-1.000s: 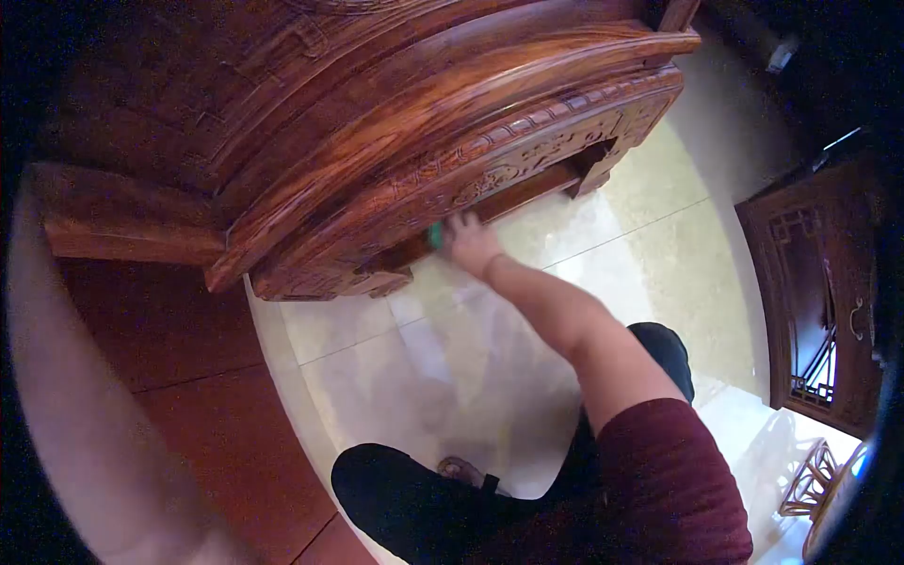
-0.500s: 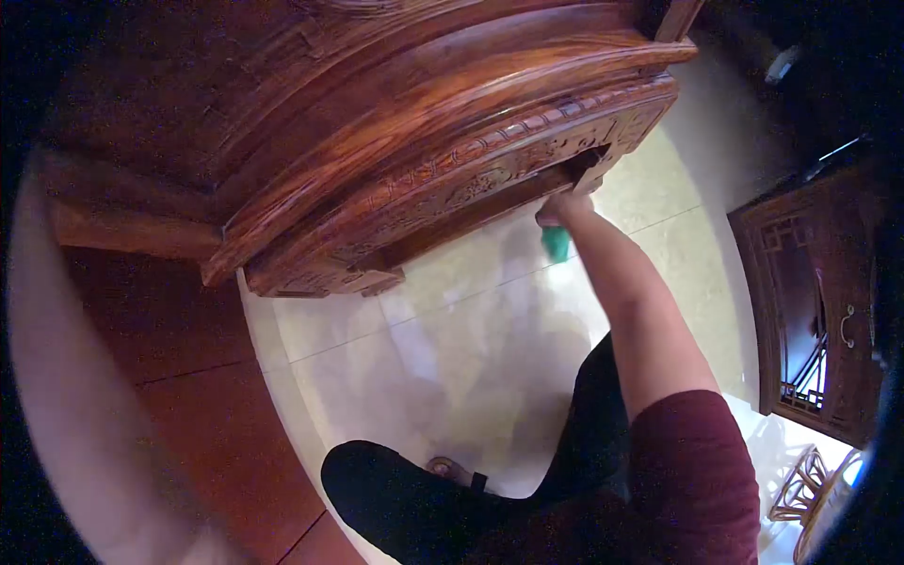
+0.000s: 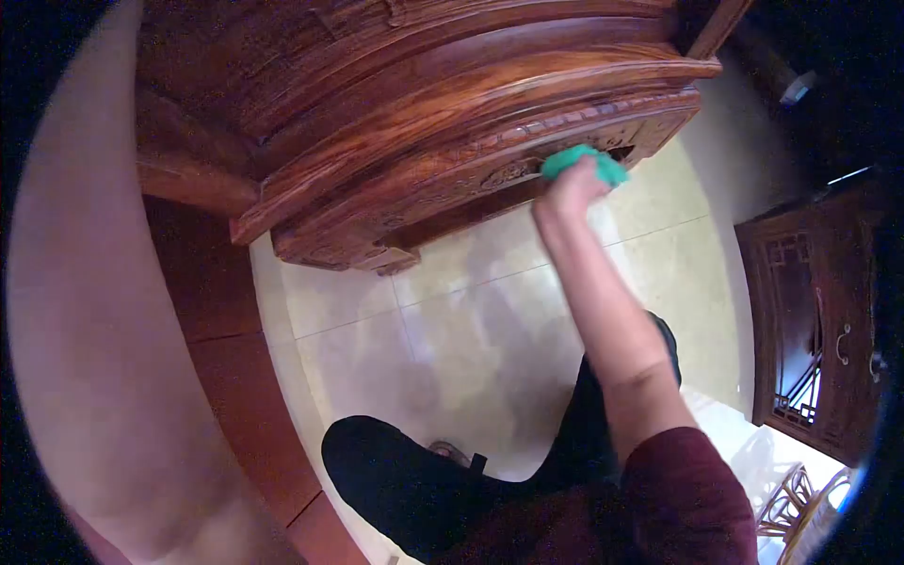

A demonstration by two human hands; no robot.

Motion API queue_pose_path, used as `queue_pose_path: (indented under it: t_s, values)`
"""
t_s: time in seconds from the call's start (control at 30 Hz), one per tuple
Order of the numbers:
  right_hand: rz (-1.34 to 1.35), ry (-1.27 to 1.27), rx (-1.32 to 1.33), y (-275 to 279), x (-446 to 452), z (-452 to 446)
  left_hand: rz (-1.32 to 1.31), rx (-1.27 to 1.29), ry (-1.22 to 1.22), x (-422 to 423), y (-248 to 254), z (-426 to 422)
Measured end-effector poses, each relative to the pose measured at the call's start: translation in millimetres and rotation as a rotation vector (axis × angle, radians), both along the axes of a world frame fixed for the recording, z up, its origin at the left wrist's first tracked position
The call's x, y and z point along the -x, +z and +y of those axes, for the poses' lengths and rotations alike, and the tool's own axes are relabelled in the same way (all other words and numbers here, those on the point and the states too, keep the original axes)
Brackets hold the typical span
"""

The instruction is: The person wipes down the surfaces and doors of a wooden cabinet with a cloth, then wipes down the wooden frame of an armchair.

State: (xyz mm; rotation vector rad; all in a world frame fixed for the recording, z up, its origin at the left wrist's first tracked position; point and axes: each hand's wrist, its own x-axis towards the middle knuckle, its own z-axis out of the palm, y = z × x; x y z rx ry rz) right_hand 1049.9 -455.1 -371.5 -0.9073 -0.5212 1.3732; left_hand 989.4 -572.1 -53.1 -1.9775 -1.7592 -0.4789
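Note:
A green cloth (image 3: 586,164) is in my right hand (image 3: 574,188), whose fingers are closed on it. The hand presses it to the carved front apron (image 3: 490,179) of a dark reddish wooden piece of furniture, near the apron's right end. Part of the carving is covered by the cloth and hand. At the left edge my left arm (image 3: 85,311) reaches upward, large and close to the camera. Its hand lies outside the view.
Pale floor tiles (image 3: 452,330) lie below the furniture. A reddish-brown wooden surface (image 3: 226,395) is at the left. To the right stands a dark wooden cabinet (image 3: 829,348) with a metal handle; a rattan-like chair (image 3: 791,499) is at the lower right.
My right hand has moved up with the green cloth, from below the apron's lower edge onto its carved face. The left arm has come further into view, and the camera has shifted slightly.

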Motion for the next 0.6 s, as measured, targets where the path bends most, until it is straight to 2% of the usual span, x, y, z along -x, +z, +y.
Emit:
queue_pose_path:
  t_s: [0.07,0.17,0.2,0.27,0.37,0.47,0.57,0.6]
  values:
    - [-0.084,0.116,0.016,-38,21,-47,0.002,0.005,0.0,1,-2,0]
    - [-0.707,0.469,0.255,-98,64,-150,0.004,0.005,0.0,5,-3,-1]
    - [-0.731,0.533,0.261,-97,79,-189,0.005,0.002,0.0,5,-3,-1]
    - [-0.536,0.497,0.183,-64,100,-254,0.005,0.005,0.002,7,-3,-2]
    - [-0.212,0.609,0.47,-84,96,-284,0.015,0.017,-0.008,9,-4,-3]
    - [0.016,0.696,0.916,-87,80,-287,0.015,0.019,-0.013,11,-7,-3]
    - [0.398,0.678,1.182,-145,107,-284,0.018,0.02,-0.013,13,-13,-2]
    - [0.462,0.72,1.252,-141,112,-271,0.021,0.024,-0.008,13,-14,-1]
